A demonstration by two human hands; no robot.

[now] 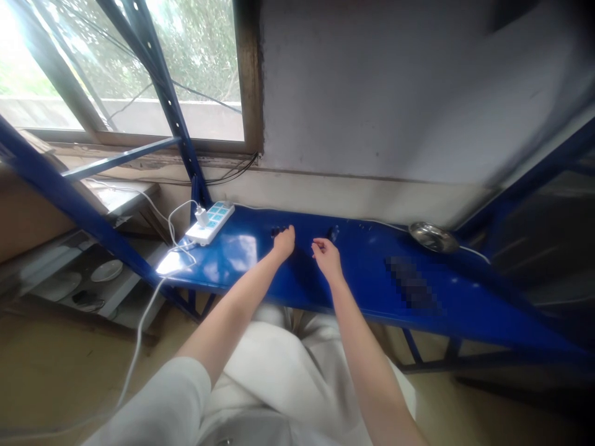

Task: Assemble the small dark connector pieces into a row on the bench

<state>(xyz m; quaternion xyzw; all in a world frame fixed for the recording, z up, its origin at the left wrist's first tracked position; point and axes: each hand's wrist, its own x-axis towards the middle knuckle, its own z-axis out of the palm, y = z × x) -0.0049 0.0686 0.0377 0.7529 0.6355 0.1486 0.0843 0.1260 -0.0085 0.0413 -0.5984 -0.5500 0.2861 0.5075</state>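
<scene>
Over the blue shelf top [297, 285], my left hand [284, 241] is closed, its fingers curled beside a small cluster of dark pieces [279, 231]. Whether those pieces are in its grip or lie just behind it, I cannot tell. A short gap to the right, my right hand [327, 255] is closed with thumb and fingertips brought together. Anything in that pinch is too small to make out. Just behind the right hand lies a small dark item [333, 233] with a clear, shiny part.
A white power strip [211, 224] with a plugged-in charger sits at the left end, its white cable [139, 337] hanging to the floor. A shiny metal bowl [433, 238] stands at the back right. A dark, pixelated object [413, 285] lies nearer. Blue uprights [170, 93] frame the shelf.
</scene>
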